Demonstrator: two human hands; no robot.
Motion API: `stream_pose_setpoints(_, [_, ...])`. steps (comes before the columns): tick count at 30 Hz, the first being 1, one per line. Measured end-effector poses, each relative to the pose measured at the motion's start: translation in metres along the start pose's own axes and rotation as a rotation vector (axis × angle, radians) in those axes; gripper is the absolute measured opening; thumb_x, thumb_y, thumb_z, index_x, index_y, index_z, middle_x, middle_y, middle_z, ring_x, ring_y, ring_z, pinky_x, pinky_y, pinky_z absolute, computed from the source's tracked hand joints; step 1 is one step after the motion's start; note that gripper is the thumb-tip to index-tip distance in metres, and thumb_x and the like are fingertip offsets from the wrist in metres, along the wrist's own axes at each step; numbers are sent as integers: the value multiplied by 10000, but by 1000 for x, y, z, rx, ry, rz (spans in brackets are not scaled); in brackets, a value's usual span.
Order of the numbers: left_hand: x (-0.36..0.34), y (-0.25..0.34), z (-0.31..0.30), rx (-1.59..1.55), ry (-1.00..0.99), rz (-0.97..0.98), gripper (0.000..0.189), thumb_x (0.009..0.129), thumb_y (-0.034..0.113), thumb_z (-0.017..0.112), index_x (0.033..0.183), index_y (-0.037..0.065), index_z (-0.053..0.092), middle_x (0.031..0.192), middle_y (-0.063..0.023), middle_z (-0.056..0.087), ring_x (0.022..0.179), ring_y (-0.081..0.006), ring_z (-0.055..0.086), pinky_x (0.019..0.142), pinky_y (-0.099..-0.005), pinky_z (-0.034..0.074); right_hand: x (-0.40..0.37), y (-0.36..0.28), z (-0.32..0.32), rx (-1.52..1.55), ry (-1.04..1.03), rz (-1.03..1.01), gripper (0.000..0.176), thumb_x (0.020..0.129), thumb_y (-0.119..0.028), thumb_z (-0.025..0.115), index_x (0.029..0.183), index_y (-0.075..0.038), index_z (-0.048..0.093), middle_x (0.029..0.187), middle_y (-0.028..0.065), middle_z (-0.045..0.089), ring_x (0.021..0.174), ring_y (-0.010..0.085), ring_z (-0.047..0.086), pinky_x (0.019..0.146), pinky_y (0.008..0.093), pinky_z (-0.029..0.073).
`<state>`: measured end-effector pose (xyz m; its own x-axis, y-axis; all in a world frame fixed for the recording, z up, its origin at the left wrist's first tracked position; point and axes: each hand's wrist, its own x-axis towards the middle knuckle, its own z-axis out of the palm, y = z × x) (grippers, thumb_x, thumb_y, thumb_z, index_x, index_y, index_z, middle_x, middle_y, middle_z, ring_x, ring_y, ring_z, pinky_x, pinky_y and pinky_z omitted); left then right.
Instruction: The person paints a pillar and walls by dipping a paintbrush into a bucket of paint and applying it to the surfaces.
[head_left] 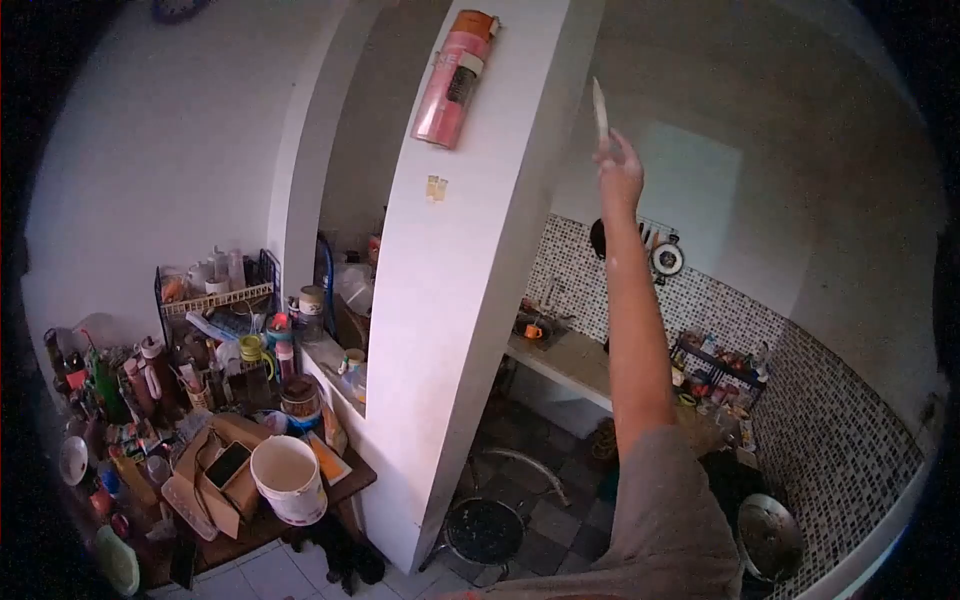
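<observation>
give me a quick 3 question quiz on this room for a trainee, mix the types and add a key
1. True or false: the person's right hand is empty.
2. The phone lies on: a) the floor b) the cardboard c) the pillar
3. Fill in the blank: the top of the white bucket is ____ (open or covered).

Key: 1. False, it holds a thin pale object. 2. b. 3. open.
</observation>
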<state>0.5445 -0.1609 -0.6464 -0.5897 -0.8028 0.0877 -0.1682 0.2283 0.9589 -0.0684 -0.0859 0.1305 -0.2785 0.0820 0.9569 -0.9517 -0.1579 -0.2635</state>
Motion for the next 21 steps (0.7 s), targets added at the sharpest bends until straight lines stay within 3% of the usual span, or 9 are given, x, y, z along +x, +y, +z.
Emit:
stream_pose_setpoints(4, [20, 76, 41, 92, -26, -285, 675, 793, 346, 601, 1320, 47, 305, 1313, -235, 351, 1226, -331, 343, 986, -461, 313, 21, -10, -2, -247, -22, -93, 303, 832, -262, 548, 1073, -82, 590, 840, 105, 630, 741, 247, 601, 688, 361, 452])
stream_pose_setpoints(6, [31, 100, 58, 130, -30, -425, 672, 791, 358, 597, 1313, 43, 316, 1313, -230, 354, 1226, -335, 341, 985, -464, 314, 0, -19, -15, -446, -297, 26, 306, 831, -295, 539, 1060, -101, 600, 856, 138, 630, 768, 285, 603, 702, 376, 454])
stream_pose_setpoints(8, [37, 118, 70, 166, -32, -564, 669, 790, 369, 594, 1307, 38, 327, 1312, -225, 357, 1226, -339, 339, 984, -467, 315, -36, -21, -34, -567, -414, 105, 293, 828, -285, 545, 1053, -110, 610, 880, 157, 629, 797, 273, 611, 738, 367, 460])
stream_pose_setpoints(11, [29, 136, 85, 215, -42, -783, 667, 788, 386, 589, 1297, 32, 343, 1312, -218, 362, 1226, -345, 336, 981, -472, 316, -88, 5, -65, -528, -515, 55, 286, 822, -266, 548, 1052, -109, 612, 892, 154, 634, 808, 267, 615, 755, 359, 463])
stream_pose_setpoints(13, [15, 117, 84, 306, -67, -761, 687, 782, 418, 583, 1292, 22, 349, 1319, -194, 363, 1234, -350, 318, 984, -478, 310, -96, -11, -83, -457, -578, 278, 291, 821, -255, 549, 1055, -94, 610, 913, 148, 632, 816, 263, 616, 750, 368, 466])
stream_pose_setpoints(15, [1, 103, 80, 405, -93, -732, 709, 775, 451, 576, 1287, 13, 355, 1326, -170, 364, 1243, -355, 300, 987, -484, 303, -63, 5, -80, -448, -482, 54, 306, 826, -262, 541, 1067, -84, 603, 926, 142, 631, 825, 261, 616, 749, 377, 466])
stream_pose_setpoints(17, [-8, 99, 80, 495, -45, -788, 608, 813, 388, 532, 1269, 14, 385, 1286, -165, 412, 1201, -341, 351, 990, -461, 304, -10, -14, -61, -492, -380, 98, 315, 836, -276, 521, 1079, -91, 598, 928, 137, 632, 825, 265, 616, 747, 379, 467])
stream_pose_setpoints(18, [-9, 98, 83, 534, -18, -812, 559, 832, 357, 510, 1260, 15, 400, 1266, -162, 436, 1181, -334, 376, 991, -450, 305, 16, -9, -44, -460, -221, -31, 343, 836, -311, 510, 1095, -101, 590, 913, 133, 634, 819, 269, 615, 739, 381, 466])
stream_pose_setpoints(21, [-21, 85, 89, 615, 38, -882, 466, 869, 295, 466, 1242, 17, 430, 1226, -156, 484, 1140, -319, 426, 995, -428, 307, 71, -6, -14, -369, -135, -139, 352, 830, -343, 514, 1039, -78, 615, 892, 133, 639, 810, 287, 614, 735, 393, 465])
